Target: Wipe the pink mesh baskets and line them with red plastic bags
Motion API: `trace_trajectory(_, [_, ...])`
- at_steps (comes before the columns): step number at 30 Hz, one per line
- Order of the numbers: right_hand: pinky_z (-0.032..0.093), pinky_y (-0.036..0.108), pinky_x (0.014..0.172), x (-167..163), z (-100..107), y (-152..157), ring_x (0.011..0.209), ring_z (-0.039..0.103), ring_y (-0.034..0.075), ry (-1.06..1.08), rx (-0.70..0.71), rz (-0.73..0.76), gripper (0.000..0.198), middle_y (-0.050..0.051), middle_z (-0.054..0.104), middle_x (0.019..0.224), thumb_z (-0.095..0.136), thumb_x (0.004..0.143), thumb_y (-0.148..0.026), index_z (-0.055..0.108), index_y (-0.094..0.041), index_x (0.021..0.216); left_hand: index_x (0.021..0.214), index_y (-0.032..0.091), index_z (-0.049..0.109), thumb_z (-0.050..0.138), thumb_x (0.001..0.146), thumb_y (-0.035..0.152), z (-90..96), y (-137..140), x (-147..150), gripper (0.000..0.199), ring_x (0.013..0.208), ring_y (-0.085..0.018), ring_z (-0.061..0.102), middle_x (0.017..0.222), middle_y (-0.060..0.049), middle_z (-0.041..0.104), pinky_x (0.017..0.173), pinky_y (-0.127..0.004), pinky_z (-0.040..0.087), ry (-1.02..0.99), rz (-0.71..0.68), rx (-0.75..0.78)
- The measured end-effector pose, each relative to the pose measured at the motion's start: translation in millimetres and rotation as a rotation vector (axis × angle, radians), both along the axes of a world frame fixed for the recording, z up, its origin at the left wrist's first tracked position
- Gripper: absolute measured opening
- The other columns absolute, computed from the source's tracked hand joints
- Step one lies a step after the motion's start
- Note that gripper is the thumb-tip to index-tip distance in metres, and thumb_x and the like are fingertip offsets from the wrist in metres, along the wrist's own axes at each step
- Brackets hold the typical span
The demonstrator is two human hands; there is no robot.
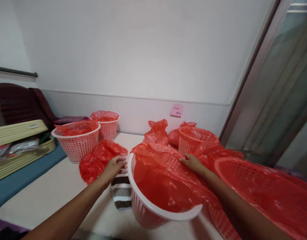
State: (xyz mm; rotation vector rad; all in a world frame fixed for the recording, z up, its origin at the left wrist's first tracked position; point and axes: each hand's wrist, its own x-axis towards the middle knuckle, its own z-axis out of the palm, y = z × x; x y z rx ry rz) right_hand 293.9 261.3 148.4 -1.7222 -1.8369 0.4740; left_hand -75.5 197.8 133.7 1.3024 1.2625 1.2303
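A white plastic basket (165, 216) stands tilted in front of me, lined with a red plastic bag (155, 180) that spills over its right side. My right hand (193, 163) pinches the bag's film near the far right rim. Beside the left rim is my left hand (116, 165), its fingers loosely bent and pointing toward the basket. Just below it lies a brown, grey and white striped cloth (121, 191), partly behind the basket. A crumpled red plastic bag (96, 163) rests left of that hand.
Two bag-lined baskets (77, 143) (109, 128) stand at the left. Tied red bags (156, 133) and another lined basket (185, 143) are near the wall. A large lined basket (263, 186) is close on the right. A pink note (176, 110) is on the wall.
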Motion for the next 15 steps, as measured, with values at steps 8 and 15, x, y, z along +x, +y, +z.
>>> trace_trajectory(8, [0.048,0.029,0.063,-2,-6,-14,0.068,0.062,0.018,0.237,-0.065,0.057,0.024,0.006,0.069,0.077,0.051,0.077,-0.034,0.063,-0.013,0.081,0.104,0.024,0.068,0.055,0.063,0.000,44.9,31,4,0.049,0.113,-0.020,0.053,0.115,-0.004,0.061,0.104,-0.039,0.037,0.313,-0.132,0.417])
trace_trajectory(15, [0.048,0.035,0.075,10,-9,-38,0.084,0.062,0.024,0.330,0.082,-0.059,0.037,0.011,0.068,0.089,0.044,0.081,-0.048,0.061,-0.015,0.086,0.092,0.016,0.065,0.066,0.078,0.014,18.4,48,-1,0.014,0.090,-0.018,0.059,0.097,-0.003,0.062,0.084,-0.040,0.048,0.433,-0.112,0.403])
